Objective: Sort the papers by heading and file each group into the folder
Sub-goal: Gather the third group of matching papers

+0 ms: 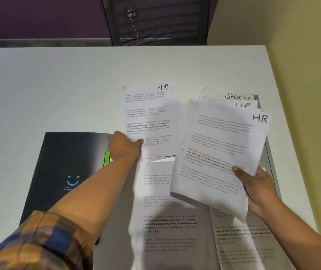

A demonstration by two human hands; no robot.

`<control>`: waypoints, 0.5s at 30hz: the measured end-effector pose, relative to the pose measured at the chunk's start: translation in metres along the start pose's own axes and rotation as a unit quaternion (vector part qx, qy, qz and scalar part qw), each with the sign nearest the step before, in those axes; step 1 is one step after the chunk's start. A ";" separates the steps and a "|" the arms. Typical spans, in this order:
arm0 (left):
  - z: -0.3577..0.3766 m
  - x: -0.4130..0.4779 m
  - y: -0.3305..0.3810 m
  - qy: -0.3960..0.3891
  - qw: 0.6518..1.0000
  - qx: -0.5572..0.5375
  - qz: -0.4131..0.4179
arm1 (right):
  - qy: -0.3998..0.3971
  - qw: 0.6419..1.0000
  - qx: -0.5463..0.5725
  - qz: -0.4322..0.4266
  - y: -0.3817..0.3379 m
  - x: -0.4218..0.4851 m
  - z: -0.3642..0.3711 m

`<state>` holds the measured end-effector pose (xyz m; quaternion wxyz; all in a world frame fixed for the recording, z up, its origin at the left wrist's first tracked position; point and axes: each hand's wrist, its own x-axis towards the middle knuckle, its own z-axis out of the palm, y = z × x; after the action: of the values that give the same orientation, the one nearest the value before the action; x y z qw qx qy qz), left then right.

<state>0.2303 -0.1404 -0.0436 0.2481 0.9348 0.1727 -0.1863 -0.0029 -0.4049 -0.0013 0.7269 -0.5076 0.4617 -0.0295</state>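
Papers sorted beside a black folder

Left hand pinches an HR sheet; right hand grips a fanned stack.

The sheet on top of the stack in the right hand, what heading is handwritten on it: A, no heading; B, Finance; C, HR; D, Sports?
C: the top sheet held by the right hand has "HR" handwritten in its upper right corner.

A white table spreads beneath and beyond both hands. Past its far edge stands a black mesh chair against a purple wall. Right of the right hand, a yellowish wall.
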 end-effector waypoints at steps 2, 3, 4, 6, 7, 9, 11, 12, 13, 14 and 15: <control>0.002 0.001 0.007 -0.020 1.000 -0.019 -0.006 | 0.011 1.000 0.009 -0.003 0.000 0.001 -0.006; 0.002 0.004 0.008 -0.031 0.999 -0.035 -0.008 | 0.014 1.000 0.014 -0.003 0.000 0.001 -0.007; 0.002 0.006 0.009 -0.039 0.998 -0.051 -0.010 | 0.017 1.000 0.016 -0.003 0.001 0.001 -0.009; 0.000 0.011 0.007 -0.047 0.995 -0.087 -0.005 | 0.027 0.999 0.021 0.003 0.002 0.001 -0.010; -0.002 0.013 0.008 -0.057 0.991 -0.117 0.003 | 0.038 0.999 0.019 0.006 0.003 0.001 -0.010; -0.008 0.015 0.010 -0.075 0.982 -0.170 0.018 | 0.057 0.998 0.009 0.014 0.006 0.004 -0.011; -0.019 0.014 0.012 -0.067 0.981 -0.178 0.033 | 0.063 0.998 0.006 0.014 0.007 0.005 -0.010; -0.027 0.013 0.012 -0.059 0.981 -0.180 0.042 | 0.065 0.998 0.005 0.013 0.006 0.005 -0.009; -0.035 0.012 0.012 -0.054 0.978 -0.195 0.052 | 0.066 0.998 0.003 0.013 0.005 0.005 -0.008; -0.043 0.011 0.012 -0.051 0.972 -0.222 0.061 | 0.066 0.998 0.001 0.010 0.004 0.004 -0.007; -0.051 0.008 0.012 -0.049 0.964 -0.254 0.068 | 0.066 0.998 -0.002 0.009 0.003 0.004 -0.005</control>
<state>0.2554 -0.1211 -0.0008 0.4975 0.8405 0.1380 -0.1643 -0.0060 -0.4092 -0.0065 0.6944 -0.5017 0.5129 -0.0554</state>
